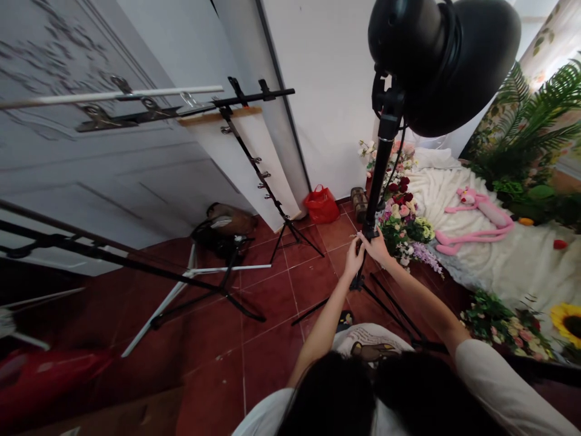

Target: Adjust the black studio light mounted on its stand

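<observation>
A black light stand (380,175) rises in front of me, with a large black studio lamp (454,66) on its top. Both hands are at a joint partway up the pole. My left hand (354,255) has its fingers curled against the pole from the left. From the right, my right hand (376,247) closes on the same joint, just below the thicker collar. The fingers of both hands nearly meet, and they partly hide the joint. Below them, the tripod legs spread over the tiles.
Clipped backdrop stands (245,148) and a white board stand at left. A red bag (321,204) sits by the wall. White and black tripod legs (181,284) cross the tiled floor (267,303). At right are flowers (403,212) and a pink plush toy (488,212) on white fabric.
</observation>
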Demonstrator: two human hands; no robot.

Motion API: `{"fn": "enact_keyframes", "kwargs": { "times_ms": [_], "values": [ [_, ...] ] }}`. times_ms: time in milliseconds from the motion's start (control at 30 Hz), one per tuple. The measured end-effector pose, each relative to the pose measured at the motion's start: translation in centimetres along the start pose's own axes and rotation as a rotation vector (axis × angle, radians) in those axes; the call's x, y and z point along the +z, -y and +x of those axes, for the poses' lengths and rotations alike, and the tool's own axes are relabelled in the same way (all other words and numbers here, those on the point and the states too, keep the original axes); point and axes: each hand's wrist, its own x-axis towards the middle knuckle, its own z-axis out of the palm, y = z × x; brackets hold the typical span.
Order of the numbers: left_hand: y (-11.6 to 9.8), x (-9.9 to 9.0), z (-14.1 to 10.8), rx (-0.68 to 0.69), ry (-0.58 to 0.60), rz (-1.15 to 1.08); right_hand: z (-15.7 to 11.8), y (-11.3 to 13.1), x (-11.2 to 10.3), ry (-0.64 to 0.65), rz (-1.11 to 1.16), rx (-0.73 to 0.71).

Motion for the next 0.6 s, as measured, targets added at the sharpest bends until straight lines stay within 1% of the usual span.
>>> {"fn": "enact_keyframes", "kwargs": {
  "times_ms": [33, 100, 200, 267, 333, 400, 467, 500, 533, 600],
  "values": [
    [-0.1, 0.1, 0.1, 0.003, -0.004, -0.001, 0.4, 0.5, -0.2, -0.028, 0.019, 0.013],
    [-0.5, 0.3, 0.5, 0.006, -0.011, 0.007, 1.7, 1.7, -1.3, -0.072, 0.058, 0.015],
    [-1.0, 0.5, 0.9, 0.005, -0.014, 0.026, 4.7, 4.4, -4.3, -0.172, 0.115, -0.006],
    [-1.2, 0.8, 1.1, -0.005, -0.021, 0.031, 6.8, 6.5, -6.4, -0.226, 0.153, -0.045],
    [-1.2, 1.1, 1.3, -0.013, -0.028, 0.032, 8.3, 8.3, -8.2, -0.243, 0.168, -0.087],
    [-1.0, 1.5, 1.4, -0.018, -0.04, 0.033, 8.9, 9.3, -9.4, -0.225, 0.168, -0.104],
    [-0.7, 1.8, 1.3, -0.03, -0.073, 0.036, 8.8, 9.2, -10.1, -0.168, 0.175, -0.106],
    [-0.5, 1.9, 1.3, -0.034, -0.087, 0.038, 8.4, 8.7, -10.3, -0.129, 0.189, -0.109],
    [-0.4, 2.0, 1.3, -0.033, -0.097, 0.038, 7.9, 7.8, -10.3, -0.089, 0.211, -0.114],
    [-0.2, 2.0, 1.2, -0.022, -0.098, 0.036, 6.6, 5.2, -9.9, -0.013, 0.269, -0.103]
  ]
}}
